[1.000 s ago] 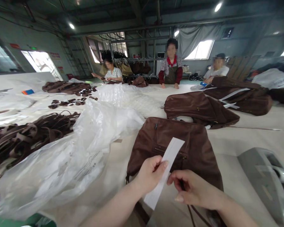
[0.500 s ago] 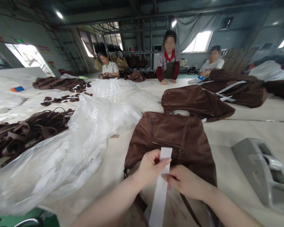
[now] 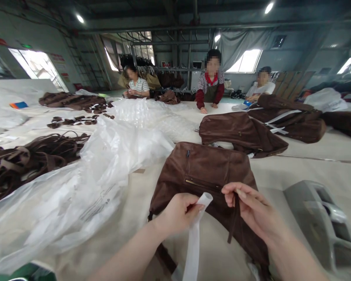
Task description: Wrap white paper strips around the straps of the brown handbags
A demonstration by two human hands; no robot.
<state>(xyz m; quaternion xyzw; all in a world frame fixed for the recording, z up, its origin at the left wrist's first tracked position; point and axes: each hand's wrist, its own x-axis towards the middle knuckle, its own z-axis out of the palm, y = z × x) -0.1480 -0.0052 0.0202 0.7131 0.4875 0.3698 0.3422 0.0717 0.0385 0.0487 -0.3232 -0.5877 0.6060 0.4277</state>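
My left hand (image 3: 179, 212) grips a white strip (image 3: 193, 246), its top end curled over above the fingers and its tail running down past the bottom edge of the view. My right hand (image 3: 251, 207) pinches a thin dark brown leather strip (image 3: 233, 226) between thumb and fingers, and the strip dangles below them. Beneath both hands lies a brown leather bag (image 3: 207, 160) with zips on its face. Its curved opening and handle side point toward me. The right fingertips are close to the end of the horizontal zip; whether the strip is joined to it I cannot tell.
Crumpled clear plastic (image 3: 102, 168) spreads over the table on the left, beside a heap of brown straps (image 3: 41, 164). More brown bags (image 3: 240, 130) lie beyond mine. A grey tape dispenser (image 3: 316, 222) stands at right. Several co-workers (image 3: 212, 84) are across the table.
My right hand has left the white strip, moved right and up, and now holds the brown strip. The white strip's top end, flat before, now curls over in my left hand.
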